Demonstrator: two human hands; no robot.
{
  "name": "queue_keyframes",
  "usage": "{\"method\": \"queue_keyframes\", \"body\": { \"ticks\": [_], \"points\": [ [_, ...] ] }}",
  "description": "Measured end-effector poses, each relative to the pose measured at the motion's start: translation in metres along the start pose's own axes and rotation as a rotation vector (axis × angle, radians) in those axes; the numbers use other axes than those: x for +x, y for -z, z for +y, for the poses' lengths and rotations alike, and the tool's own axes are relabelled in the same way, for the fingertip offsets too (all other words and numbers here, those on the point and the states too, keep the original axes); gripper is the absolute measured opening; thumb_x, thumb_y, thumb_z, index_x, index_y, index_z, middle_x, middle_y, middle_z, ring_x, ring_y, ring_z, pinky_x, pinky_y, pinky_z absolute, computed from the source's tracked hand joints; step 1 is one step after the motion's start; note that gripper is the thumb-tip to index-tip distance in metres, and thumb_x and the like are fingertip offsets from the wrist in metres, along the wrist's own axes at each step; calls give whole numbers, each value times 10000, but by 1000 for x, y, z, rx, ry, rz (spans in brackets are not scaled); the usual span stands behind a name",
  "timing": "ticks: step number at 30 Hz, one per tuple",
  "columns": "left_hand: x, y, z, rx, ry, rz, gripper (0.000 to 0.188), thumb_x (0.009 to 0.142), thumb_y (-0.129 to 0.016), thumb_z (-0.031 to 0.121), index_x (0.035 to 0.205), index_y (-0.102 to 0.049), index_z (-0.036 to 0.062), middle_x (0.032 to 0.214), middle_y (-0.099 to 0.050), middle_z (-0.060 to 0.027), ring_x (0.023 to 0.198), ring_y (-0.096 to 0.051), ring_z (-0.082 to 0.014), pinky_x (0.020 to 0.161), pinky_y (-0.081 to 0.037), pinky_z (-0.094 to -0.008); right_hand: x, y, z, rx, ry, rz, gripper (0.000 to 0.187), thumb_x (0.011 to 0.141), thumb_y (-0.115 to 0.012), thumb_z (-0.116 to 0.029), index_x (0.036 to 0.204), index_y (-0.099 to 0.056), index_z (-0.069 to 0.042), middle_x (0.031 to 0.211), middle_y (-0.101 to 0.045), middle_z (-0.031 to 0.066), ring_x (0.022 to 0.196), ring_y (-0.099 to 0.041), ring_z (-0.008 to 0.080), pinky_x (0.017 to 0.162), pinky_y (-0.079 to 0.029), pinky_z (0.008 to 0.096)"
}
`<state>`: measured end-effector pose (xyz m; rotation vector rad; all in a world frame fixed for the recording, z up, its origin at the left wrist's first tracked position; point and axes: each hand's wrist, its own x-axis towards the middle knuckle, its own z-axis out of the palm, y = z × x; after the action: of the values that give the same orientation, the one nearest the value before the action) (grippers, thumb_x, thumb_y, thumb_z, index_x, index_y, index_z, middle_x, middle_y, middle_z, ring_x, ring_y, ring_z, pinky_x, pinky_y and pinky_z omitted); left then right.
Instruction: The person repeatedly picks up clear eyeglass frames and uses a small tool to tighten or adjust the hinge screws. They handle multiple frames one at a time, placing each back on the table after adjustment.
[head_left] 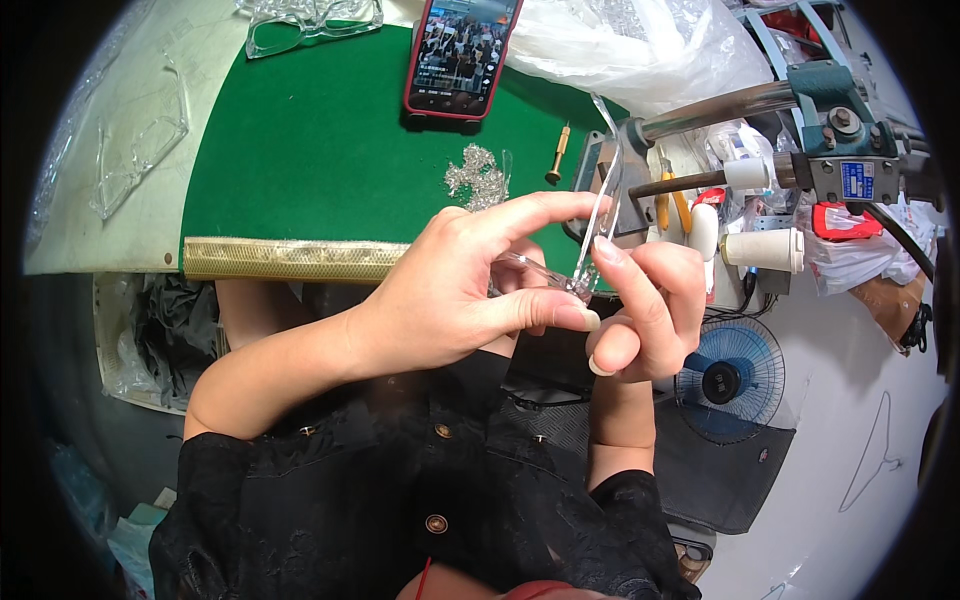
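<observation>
A clear plastic eyeglass frame is held up between my hands over the near edge of the green mat. My left hand is closed on it, thumb and fingers around the front part, which is mostly hidden. One long clear temple rises past the left index finger. My right hand pinches at the hinge end with fingers curled. Beyond the hands lies a pile of tiny metal screws. To its right rests a small yellow screwdriver with a dark tip.
A red-cased phone leans at the back of the green mat. Other clear frames sit at the far left. A metal press, pliers and a paper cup stand on the right. Below is a blue fan.
</observation>
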<state>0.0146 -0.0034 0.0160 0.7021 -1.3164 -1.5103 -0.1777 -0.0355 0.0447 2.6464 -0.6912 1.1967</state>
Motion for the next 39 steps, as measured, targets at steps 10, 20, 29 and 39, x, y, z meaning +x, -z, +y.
{"method": "queue_keyframes", "body": {
  "ticks": [10, 20, 29, 39],
  "points": [
    [-1, 1, 2, -15, 1, -7, 646, 787, -717, 63, 1370, -444, 7, 676, -592, -1, 601, -519, -18, 571, -409, -176, 0, 0, 1, 17, 9, 12, 617, 815, -454, -632, 1012, -710, -106, 835, -535, 31, 703, -551, 190, 602, -466, 318],
    [1, -1, 0, 2, -7, 3, 644, 786, -720, 67, 1367, -450, 11, 686, -607, -4, 602, -530, -20, 579, -414, -173, -1, -1, 4, -48, 39, 32, 600, 828, -455, -632, 1007, -704, -117, 821, -532, 30, 659, -547, 190, 585, -463, 320],
    [1, 0, 0, 0, 3, -7, 650, 776, -726, 52, 1364, -452, 6, 739, -622, -11, 616, -536, -18, 580, -413, -173, -2, 1, 3, -8, 8, 9, 592, 822, -469, -623, 1009, -707, -114, 834, -534, 31, 685, -553, 191, 595, -463, 315],
    [2, 0, 4, -14, -6, 7, 651, 782, -711, 34, 1376, -445, 25, 674, -585, 12, 588, -485, -14, 553, -382, -179, -3, -7, 2, 79, -65, 63, 557, 862, -509, -544, 996, -701, -39, 803, -576, 61, 673, -559, 204, 577, -457, 303]
  ]
}}
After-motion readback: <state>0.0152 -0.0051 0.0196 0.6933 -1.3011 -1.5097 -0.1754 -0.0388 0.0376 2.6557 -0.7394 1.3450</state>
